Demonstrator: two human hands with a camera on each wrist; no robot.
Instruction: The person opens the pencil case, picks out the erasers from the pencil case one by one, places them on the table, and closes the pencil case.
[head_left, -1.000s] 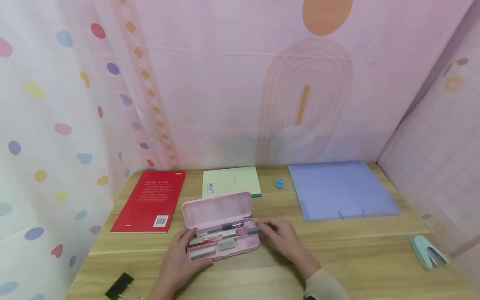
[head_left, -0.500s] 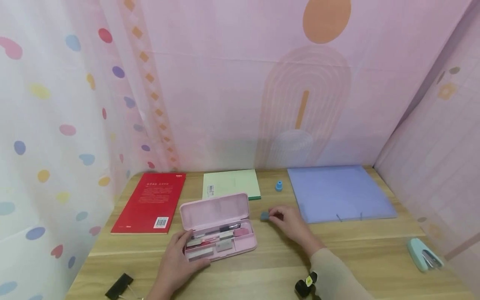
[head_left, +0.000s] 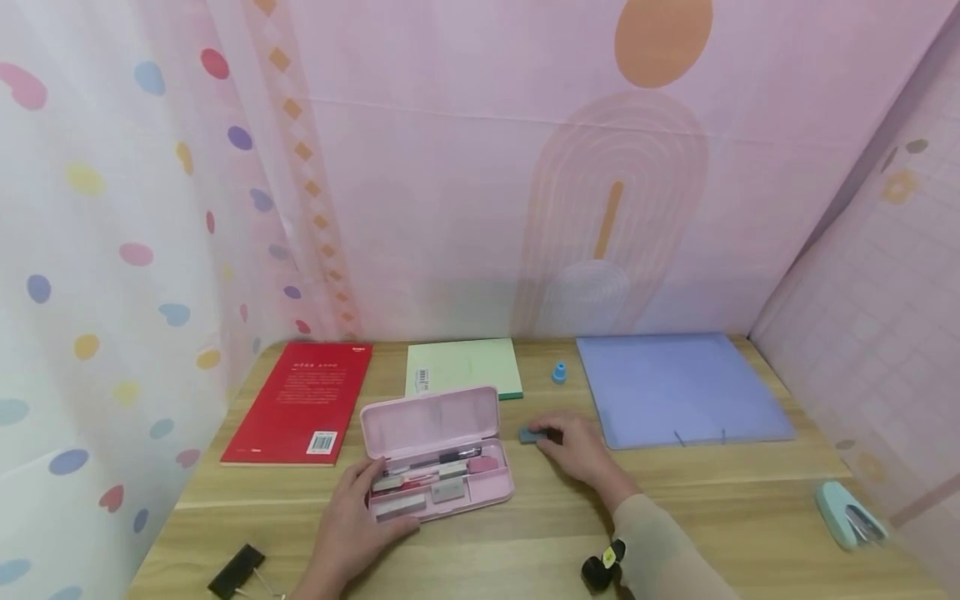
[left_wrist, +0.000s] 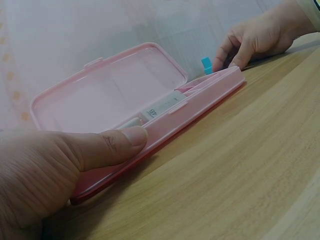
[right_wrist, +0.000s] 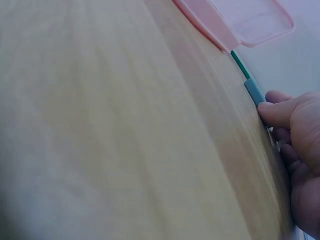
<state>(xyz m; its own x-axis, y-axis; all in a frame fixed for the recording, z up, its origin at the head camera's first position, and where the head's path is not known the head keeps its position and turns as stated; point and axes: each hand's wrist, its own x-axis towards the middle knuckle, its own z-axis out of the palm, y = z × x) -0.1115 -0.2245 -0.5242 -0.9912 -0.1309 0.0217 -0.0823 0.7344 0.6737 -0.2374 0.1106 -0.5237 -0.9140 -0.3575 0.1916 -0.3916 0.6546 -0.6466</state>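
An open pink pencil case (head_left: 491, 487) lies on the table, its lid tilted back. My left hand (head_left: 348, 521) grips its left end; in the left wrist view the thumb (left_wrist: 112, 145) lies along the front wall, while the other fingers are hidden. Inside are a black pen (head_left: 457, 455), white erasers (head_left: 448, 490) and a pink block-like item (head_left: 482, 464). To the right of the case, my right hand (head_left: 573, 446) pinches a small blue-grey block, apparently an eraser (head_left: 529, 436), at the tabletop. Its near end shows in the right wrist view, between thumb and fingers.
Behind the case lies a pale green notebook (head_left: 465, 362), with a small blue cone-shaped piece (head_left: 558, 372) beside it. A red book (head_left: 300, 404) is at left, a lilac folder (head_left: 686, 387) at right. A black binder clip (head_left: 238, 571) and a mint stapler (head_left: 847, 515) lie nearer.
My right hand has carried the eraser from over the case's right end rightward and lowered it to the tabletop. The left hand keeps its hold on the case.
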